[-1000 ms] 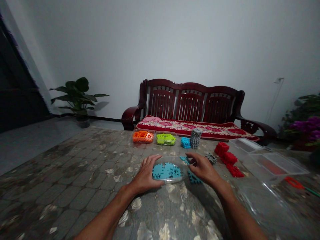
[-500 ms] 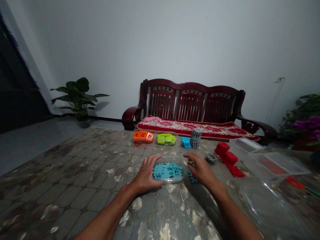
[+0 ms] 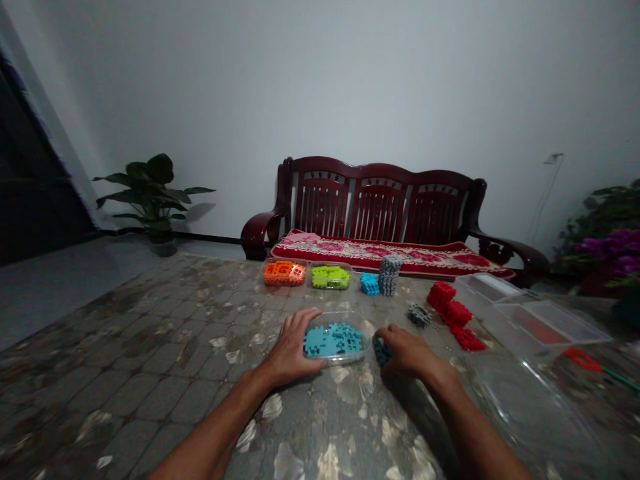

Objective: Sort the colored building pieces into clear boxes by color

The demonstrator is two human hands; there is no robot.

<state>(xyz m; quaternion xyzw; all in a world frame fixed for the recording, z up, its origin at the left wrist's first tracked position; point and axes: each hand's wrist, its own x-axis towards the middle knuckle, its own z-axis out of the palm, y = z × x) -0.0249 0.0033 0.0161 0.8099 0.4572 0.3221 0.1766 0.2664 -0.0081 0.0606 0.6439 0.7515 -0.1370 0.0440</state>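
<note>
A clear plastic container (image 3: 345, 361) with teal interlocking plastic pieces (image 3: 333, 340) in it sits on the table in front of me. My left hand (image 3: 296, 347) grips its left end, fingers along the far side and thumb at the near side. Just right of the container, my right hand (image 3: 407, 352) is curled around a small stack of dark teal pieces (image 3: 381, 351) on the tabletop. Part of that stack is hidden by the fingers.
Behind are containers of orange pieces (image 3: 284, 272) and green pieces (image 3: 330, 276), a blue stack (image 3: 370, 284) and a tall grey stack (image 3: 390, 275). Grey pieces (image 3: 419, 315), red stacks (image 3: 457, 315), clear boxes (image 3: 553, 323) and a red-handled tool (image 3: 583, 359) lie to the right.
My right hand has come down from the container's right rim onto the dark teal stack and closed around it. My left hand stays on the container.
</note>
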